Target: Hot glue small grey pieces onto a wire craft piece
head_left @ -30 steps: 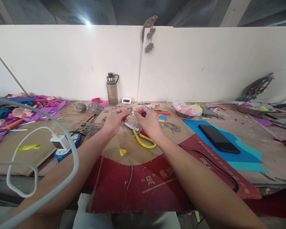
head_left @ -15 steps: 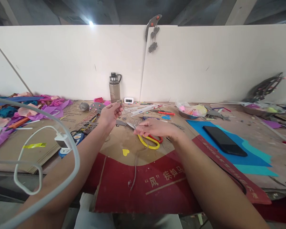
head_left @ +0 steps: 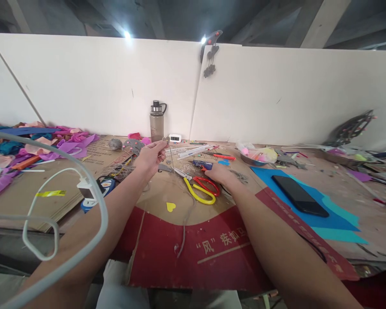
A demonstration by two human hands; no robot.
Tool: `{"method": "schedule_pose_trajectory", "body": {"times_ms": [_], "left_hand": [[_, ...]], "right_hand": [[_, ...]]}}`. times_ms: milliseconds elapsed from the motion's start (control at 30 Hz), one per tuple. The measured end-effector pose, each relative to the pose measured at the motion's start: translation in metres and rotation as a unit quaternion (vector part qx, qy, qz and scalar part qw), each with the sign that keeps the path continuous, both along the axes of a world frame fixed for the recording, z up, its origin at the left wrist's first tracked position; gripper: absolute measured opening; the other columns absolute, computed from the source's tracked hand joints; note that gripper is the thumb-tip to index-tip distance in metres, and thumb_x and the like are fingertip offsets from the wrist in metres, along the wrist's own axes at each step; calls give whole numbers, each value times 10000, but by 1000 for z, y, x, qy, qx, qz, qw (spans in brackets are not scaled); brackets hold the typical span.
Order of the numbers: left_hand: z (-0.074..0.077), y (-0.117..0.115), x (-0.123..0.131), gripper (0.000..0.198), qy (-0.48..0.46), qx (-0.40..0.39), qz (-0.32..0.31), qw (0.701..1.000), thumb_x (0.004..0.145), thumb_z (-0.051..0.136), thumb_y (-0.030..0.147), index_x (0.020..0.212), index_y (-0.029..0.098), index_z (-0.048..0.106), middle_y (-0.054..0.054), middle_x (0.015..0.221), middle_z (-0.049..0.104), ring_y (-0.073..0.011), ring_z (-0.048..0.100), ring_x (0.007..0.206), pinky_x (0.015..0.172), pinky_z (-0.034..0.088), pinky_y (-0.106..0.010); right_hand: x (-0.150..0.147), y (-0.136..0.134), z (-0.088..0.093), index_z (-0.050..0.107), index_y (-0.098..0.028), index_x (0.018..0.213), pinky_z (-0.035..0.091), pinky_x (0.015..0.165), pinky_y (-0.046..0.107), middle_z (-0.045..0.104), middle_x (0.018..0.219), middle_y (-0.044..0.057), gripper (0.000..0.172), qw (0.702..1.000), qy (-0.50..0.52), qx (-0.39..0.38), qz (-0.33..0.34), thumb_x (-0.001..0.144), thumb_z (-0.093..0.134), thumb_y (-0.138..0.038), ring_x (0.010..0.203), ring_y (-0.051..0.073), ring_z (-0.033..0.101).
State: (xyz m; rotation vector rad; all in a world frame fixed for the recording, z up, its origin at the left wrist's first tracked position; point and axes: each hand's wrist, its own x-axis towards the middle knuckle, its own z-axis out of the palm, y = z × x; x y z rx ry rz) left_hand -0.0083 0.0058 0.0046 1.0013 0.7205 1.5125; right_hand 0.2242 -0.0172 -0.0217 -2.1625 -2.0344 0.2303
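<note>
While the left hand pinches a small piece, the right hand is at the glue gun

As the head view shows, the scissors lie on the cardboard, yellow and red handles toward the person. The small piece is raised beyond the scissors, to the left of their handles; its exact shape is too small to tell. Thumb and fingers of the left hand are closed on it. A thin strand hangs from it toward the blade tips.

Just beyond the red handle, the fingers of the right hand are bent at the rear of the blue glue gun; how tightly they close cannot be told. A yellow heart lies nearer the person than the scissors, to their left. A grey cord runs nearer the person. A phone rests well to the right of the scissors, on a blue sheet.
</note>
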Motion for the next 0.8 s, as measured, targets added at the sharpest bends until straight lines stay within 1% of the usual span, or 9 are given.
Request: {"method": "schedule_pose_trajectory", "body": {"times_ms": [100, 200, 233, 300, 367, 400, 433, 600, 800], "left_hand": [[-1, 1, -1, 251, 3, -3, -4, 1000, 551, 831, 257, 665, 111, 662, -15, 667, 608, -15, 432, 472, 401, 325, -145], [-2, 2, -2, 266, 9, -2, -3, 1000, 544, 840, 274, 666, 114, 665, -14, 669, 609, -15, 431, 473, 403, 323, -151], [-2, 2, -2, 269, 12, -1, -4, 1000, 546, 841, 280, 668, 116, 666, -15, 672, 611, -16, 431, 473, 405, 324, -154], [-3, 2, -3, 274, 17, 1, -4, 1000, 553, 839, 293, 673, 119, 664, -16, 677, 615, -17, 429, 473, 409, 326, -159], [-3, 2, -4, 280, 22, 1, -1, 1000, 557, 837, 303, 681, 121, 664, -18, 686, 619, -19, 428, 473, 412, 327, -163], [-4, 2, -4, 283, 24, 0, 0, 1000, 557, 836, 307, 685, 122, 664, -19, 690, 620, -19, 428, 473, 412, 327, -164], [-3, 2, -4, 286, 25, -1, 1, 1000, 555, 836, 309, 686, 122, 665, -19, 693, 619, -18, 426, 472, 413, 326, -165], [-2, -1, -3, 295, 29, -8, 13, 999, 544, 839, 320, 653, 116, 656, -16, 659, 601, -20, 412, 470, 410, 307, -171], [0, -4, -1, 296, 32, -2, 16, 999, 537, 840, 321, 650, 113, 661, -16, 654, 596, -24, 411, 475, 409, 301, -173]], "right_hand": [[4, 1, -1, 668, -148, 863, 485, 606, 314, 671, 701, 105, 210, 995, 92, 48, -10, 796, 534, -295, 712, 236, 634], [4, 2, 3, 613, -177, 924, 499, 545, 324, 650, 726, 83, 199, 972, 203, 119, 1, 801, 477, -255, 669, 219, 618], [1, 1, 5, 585, -191, 956, 510, 540, 328, 648, 771, 79, 207, 953, 262, 149, 12, 792, 468, -237, 673, 210, 616], [-8, -2, 11, 526, -217, 1010, 532, 550, 331, 639, 873, 68, 262, 890, 406, 200, 53, 752, 478, -208, 697, 191, 615], [-19, -9, 17, 479, -235, 1051, 541, 567, 318, 631, 949, 47, 342, 819, 521, 212, 112, 712, 500, -201, 715, 170, 606], [-25, -13, 20, 463, -240, 1072, 538, 571, 304, 628, 970, 38, 369, 798, 549, 206, 139, 707, 501, -205, 711, 157, 599], [-29, -18, 23, 453, -245, 1086, 530, 571, 290, 629, 969, 28, 374, 793, 555, 197, 158, 716, 495, -214, 693, 145, 589], [-40, -35, 28, 474, -240, 1066, 484, 556, 267, 619, 911, 4, 274, 806, 519, 196, 204, 792, 486, -254, 574, 105, 512], [-43, -40, 27, 473, -245, 1148, 460, 546, 263, 620, 953, 11, 307, 822, 478, 198, 238, 843, 488, -260, 564, 100, 492]]}}
